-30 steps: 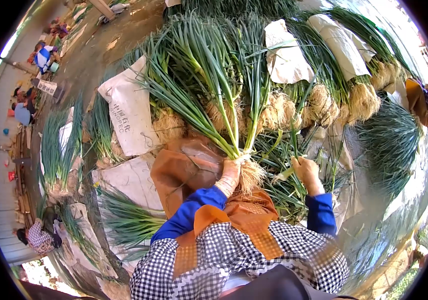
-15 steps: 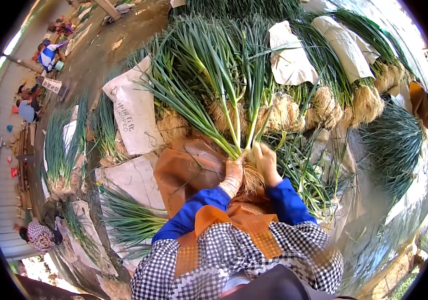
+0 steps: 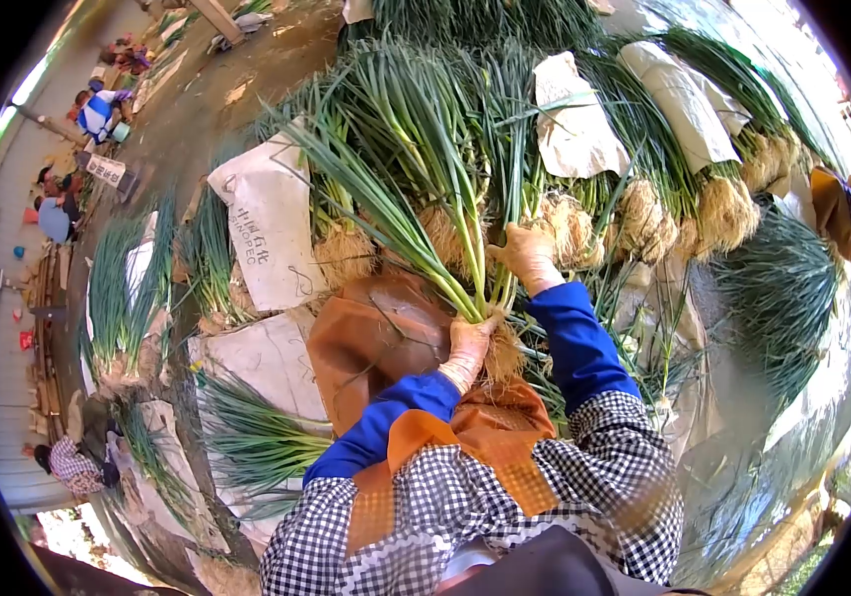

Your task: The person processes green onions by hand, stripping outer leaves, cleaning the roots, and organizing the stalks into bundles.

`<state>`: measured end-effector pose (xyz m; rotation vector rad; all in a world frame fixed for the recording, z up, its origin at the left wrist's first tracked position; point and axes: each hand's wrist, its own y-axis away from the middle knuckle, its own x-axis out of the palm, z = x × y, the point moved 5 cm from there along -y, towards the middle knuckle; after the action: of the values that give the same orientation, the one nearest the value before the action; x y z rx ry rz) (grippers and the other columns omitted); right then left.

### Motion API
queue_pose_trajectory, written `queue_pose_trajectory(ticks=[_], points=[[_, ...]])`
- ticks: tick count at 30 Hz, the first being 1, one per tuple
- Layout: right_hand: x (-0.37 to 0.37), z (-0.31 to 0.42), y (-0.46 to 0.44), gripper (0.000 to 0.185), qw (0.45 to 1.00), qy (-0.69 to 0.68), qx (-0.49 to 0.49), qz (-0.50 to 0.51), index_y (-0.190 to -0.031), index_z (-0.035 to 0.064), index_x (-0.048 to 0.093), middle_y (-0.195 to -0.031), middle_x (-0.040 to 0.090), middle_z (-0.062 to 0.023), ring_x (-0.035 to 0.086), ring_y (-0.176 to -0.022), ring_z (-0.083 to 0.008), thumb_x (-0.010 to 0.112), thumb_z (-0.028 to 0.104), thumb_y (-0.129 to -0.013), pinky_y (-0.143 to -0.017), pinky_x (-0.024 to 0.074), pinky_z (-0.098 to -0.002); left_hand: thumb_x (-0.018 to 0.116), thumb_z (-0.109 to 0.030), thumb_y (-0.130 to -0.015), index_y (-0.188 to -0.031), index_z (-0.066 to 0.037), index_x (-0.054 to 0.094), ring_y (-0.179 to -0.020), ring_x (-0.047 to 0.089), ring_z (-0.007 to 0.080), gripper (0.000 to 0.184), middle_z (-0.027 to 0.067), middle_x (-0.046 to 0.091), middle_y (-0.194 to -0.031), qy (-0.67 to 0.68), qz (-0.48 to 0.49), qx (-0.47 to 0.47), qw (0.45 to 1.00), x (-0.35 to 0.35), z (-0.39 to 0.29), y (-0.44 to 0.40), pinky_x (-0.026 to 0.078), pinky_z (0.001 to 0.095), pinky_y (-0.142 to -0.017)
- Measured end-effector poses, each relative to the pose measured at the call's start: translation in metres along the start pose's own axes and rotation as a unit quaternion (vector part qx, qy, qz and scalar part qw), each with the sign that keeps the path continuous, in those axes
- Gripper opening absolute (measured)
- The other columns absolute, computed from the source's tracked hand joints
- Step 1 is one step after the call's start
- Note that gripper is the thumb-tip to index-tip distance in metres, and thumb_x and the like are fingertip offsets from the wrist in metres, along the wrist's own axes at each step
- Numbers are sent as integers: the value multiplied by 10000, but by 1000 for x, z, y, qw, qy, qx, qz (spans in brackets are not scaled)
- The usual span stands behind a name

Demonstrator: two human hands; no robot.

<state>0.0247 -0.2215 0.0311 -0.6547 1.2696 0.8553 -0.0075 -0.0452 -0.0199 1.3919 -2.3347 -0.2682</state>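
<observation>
My left hand [image 3: 468, 350] is wrapped round the white lower stems of a small bunch of green onions [image 3: 463, 223]. The bunch's pale roots [image 3: 502, 356] hang beside that hand, above the brown apron on my lap. Long leaves fan upward and to the left from the grip. Higher up at the bunch's right side, my right hand [image 3: 529, 256] is closed on a green onion stalk, its fingertips partly hidden. Just beyond it lie tied green onion bundles with tan root ends [image 3: 565, 226].
A white printed sack [image 3: 265, 219] covers leaves at the left. More root bundles [image 3: 725, 211] line the right, beside a dark green heap [image 3: 778, 298]. Loose green onions [image 3: 262, 432] lie at lower left. Several people sit far left, one in a checked top [image 3: 76, 465].
My right hand has moved up and slightly right, from the stem bases near the roots to higher along the bunch. My left hand keeps its hold with little movement.
</observation>
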Motion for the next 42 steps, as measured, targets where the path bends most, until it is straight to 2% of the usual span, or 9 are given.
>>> queue_pose_trajectory(ticks=[10, 16, 18, 22, 30, 32, 34, 37, 42], points=[[-81, -32, 172, 182, 717, -663, 38, 210, -777, 61, 524, -602, 488, 30, 428, -458, -56, 533, 211, -881, -419, 335, -197, 657, -21, -751, -896, -8, 627, -676, 557, 85, 149, 16, 618, -787, 42, -25, -65, 997, -19, 33, -21, 446, 221, -576], [32, -146, 166, 488, 971, 49, 88, 215, -952, 34, 607, -781, 643, -73, 576, -627, -177, 478, 497, -864, -612, 471, -330, 641, -33, -747, -948, -6, 645, -651, 532, 81, 203, 11, 622, -791, 101, 38, -99, 989, -9, 10, -9, 416, 198, -572], [23, -90, 132, 522, 837, -474, 217, 165, -964, 25, 604, -828, 643, -74, 564, -654, -170, 477, 521, -859, -632, 463, -322, 633, -42, -757, -953, -5, 643, -667, 540, 82, 200, 7, 618, -791, 153, 46, -130, 978, -9, 10, -6, 421, 196, -579], [68, 2, 84, 344, 609, -767, 148, 141, -960, 27, 600, -756, 568, 24, 464, -631, -63, 498, 351, -907, -594, 378, -201, 618, -61, -783, -921, -5, 639, -667, 557, 94, 150, 18, 619, -787, 129, 57, -126, 982, -12, 4, -10, 443, 207, -581], [2, -76, 179, 241, 796, -486, 84, 351, -807, 42, 582, -709, 590, -27, 542, -633, -84, 502, 248, -906, -557, 424, -243, 503, -170, -885, -1042, 15, 535, -706, 557, 170, 245, 58, 568, -800, 340, 116, -256, 898, -26, 3, -14, 485, 291, -653], [76, -133, 189, 250, 901, 183, -28, 392, -824, 62, 598, -678, 587, -29, 577, -634, -104, 456, 244, -919, -470, 436, -297, 489, -173, -889, -1038, -4, 508, -684, 514, 170, 226, 40, 516, -773, 421, 253, -260, 831, -9, -26, 1, 460, 303, -628], [85, -102, 158, 340, 936, 126, -244, 220, -1050, 42, 611, -882, 652, -140, 640, -724, -231, 553, 318, -861, -571, 507, -325, 482, -179, -893, -940, -21, 498, -629, 456, 157, 165, 36, 475, -733, 437, 260, -273, 816, -4, -32, 0, 432, 304, -579], [3, -32, 99, 343, 839, -529, 92, 91, -1060, 28, 581, -731, 615, -54, 541, -588, -147, 529, 323, -894, -576, 461, -300, 486, -193, -900, -962, -13, 516, -634, 467, 159, 193, 43, 485, -721, 420, 242, -271, 831, -4, -35, 4, 435, 294, -557], [41, 8, 44, 308, 685, -713, 104, 107, -818, 33, 581, -620, 560, -14, 502, -533, -100, 531, 328, -892, -510, 404, -223, 525, -151, -886, -1065, 18, 540, -741, 580, 158, 246, 67, 595, -840, 179, 127, -199, 955, -35, -8, -17, 507, 291, -641]])
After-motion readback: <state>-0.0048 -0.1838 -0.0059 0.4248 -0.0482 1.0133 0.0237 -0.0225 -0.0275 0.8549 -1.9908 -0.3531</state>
